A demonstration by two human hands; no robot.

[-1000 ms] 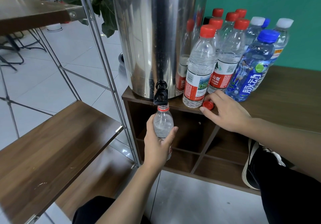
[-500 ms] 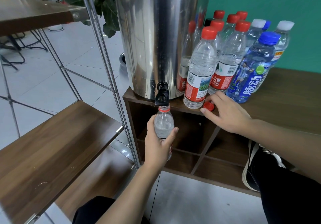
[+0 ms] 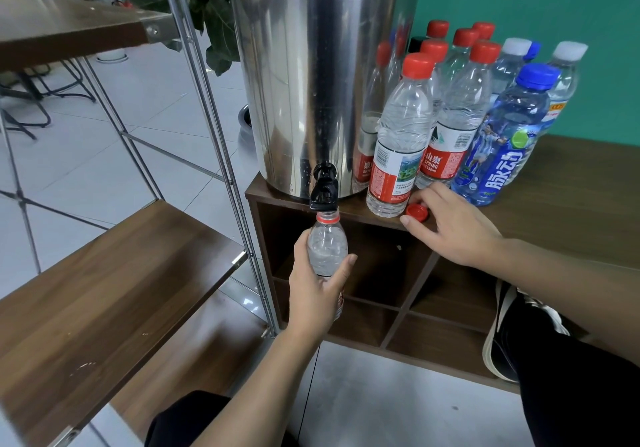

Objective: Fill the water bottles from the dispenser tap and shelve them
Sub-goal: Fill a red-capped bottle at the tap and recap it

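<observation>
My left hand (image 3: 317, 294) grips an uncapped clear water bottle (image 3: 327, 247) upright, its mouth right under the black tap (image 3: 324, 188) of the steel dispenser (image 3: 311, 75). My right hand (image 3: 453, 224) rests on the wooden cabinet top (image 3: 571, 211), fingers relaxed around a loose red cap (image 3: 417, 211) that lies there; thumb and index finger touch or nearly touch it. Several capped bottles (image 3: 401, 134) with red, white and blue caps stand in a cluster beside the dispenser.
A metal-framed rack with wooden shelves stands on the left, one lower shelf (image 3: 104, 294) and one upper shelf (image 3: 62, 27). The cabinet has open cubbies (image 3: 377, 273) below the tap. A dark shoe (image 3: 502, 335) and trouser leg are at the right.
Almost nothing has moved. Both hands keep their places; the camera has shifted slightly, so the scene sits a little lower in view.
</observation>
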